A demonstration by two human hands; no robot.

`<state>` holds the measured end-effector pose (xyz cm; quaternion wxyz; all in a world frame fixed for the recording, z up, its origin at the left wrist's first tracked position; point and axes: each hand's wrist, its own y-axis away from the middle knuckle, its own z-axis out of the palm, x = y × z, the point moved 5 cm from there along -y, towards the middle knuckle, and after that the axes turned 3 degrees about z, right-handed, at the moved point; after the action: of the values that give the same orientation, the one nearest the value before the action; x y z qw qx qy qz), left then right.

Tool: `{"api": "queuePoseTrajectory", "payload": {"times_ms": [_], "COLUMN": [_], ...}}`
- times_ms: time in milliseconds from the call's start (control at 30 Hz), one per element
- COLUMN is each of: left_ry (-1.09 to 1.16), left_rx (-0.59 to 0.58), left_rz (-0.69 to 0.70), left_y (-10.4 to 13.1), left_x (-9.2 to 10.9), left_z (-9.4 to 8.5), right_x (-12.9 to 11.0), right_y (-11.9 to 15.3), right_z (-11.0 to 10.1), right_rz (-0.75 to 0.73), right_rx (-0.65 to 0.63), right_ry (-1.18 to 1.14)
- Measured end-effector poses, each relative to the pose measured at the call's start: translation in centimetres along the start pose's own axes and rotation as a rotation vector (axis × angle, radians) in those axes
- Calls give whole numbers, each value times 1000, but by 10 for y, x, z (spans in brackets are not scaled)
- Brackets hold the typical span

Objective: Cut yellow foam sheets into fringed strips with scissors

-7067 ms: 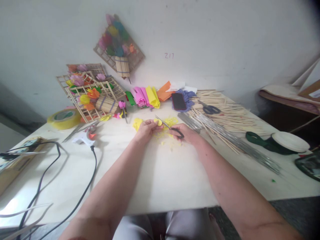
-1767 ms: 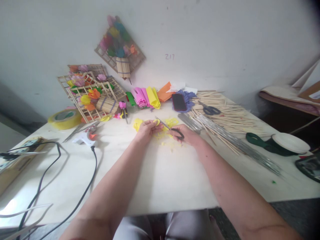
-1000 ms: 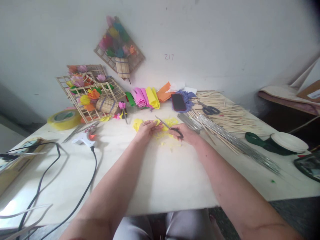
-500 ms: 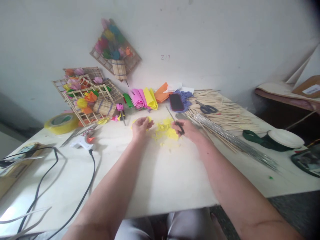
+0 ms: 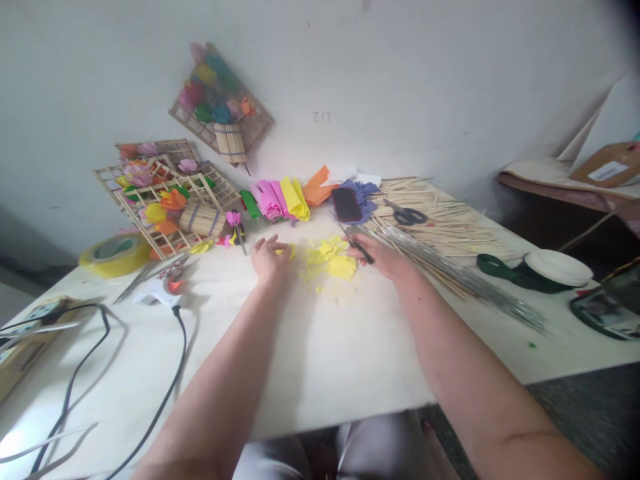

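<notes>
My left hand rests low over the table with its fingers stretched apart. A yellow paper piece lies against its thumb and fingertips, partly hidden by them. In my right hand is a pair of dark-handled scissors, blades pointing away and to the left. Between the hands lies a loose heap of yellow paper scraps, its right edge close to my right fingers.
Behind the hands are rolled coloured papers and a phone on purple yarn. Thin wooden sticks, silver wires and other scissors lie right. Left are a glue gun, yellow tape and flower-decorated lattice frames.
My left fingers have spread from a pinch on yellow paper, and the hand has shifted slightly left and down. My right hand keeps the scissors near the scraps. The view has shifted slightly.
</notes>
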<state>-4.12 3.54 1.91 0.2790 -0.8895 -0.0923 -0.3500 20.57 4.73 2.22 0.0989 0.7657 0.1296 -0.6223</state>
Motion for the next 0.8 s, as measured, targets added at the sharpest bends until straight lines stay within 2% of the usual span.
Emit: {"api": "queuePoseTrajectory", "payload": {"times_ms": [100, 200, 267, 333, 433, 500, 567, 633, 700, 800], "left_ry": [-102, -170, -185, -164, -83, -22, -10, -14, -62, -149], "left_rx": [-57, -66, -16, 48, 72, -15, -192, -397, -474, -477], "left_rz": [-89, -132, -57, 90, 293, 386, 429, 544, 635, 692], "left_y": [1, 3, 3, 4, 11, 18, 28, 41, 50, 54], "left_x": [-5, -9, -6, 4, 24, 39, 50, 63, 70, 72], "left_z": [2, 3, 1, -1, -1, 5, 16, 27, 32, 34], "right_x": [2, 8, 10, 11, 7, 4, 2, 3, 4, 9], "right_y": [0, -3, -4, -4, -2, -1, 1, 1, 0, -3], "right_z": [2, -1, -3, -4, -3, -1, 3, 7, 9, 9], "right_rz": [51, 94, 129, 154, 168, 164, 154, 148, 141, 123], "right_rx": [-47, 33, 110, 162, 174, 131, 62, -1, -33, -29], "right_ry": [-73, -45, 31, 100, 125, 114, 104, 106, 118, 157]}}
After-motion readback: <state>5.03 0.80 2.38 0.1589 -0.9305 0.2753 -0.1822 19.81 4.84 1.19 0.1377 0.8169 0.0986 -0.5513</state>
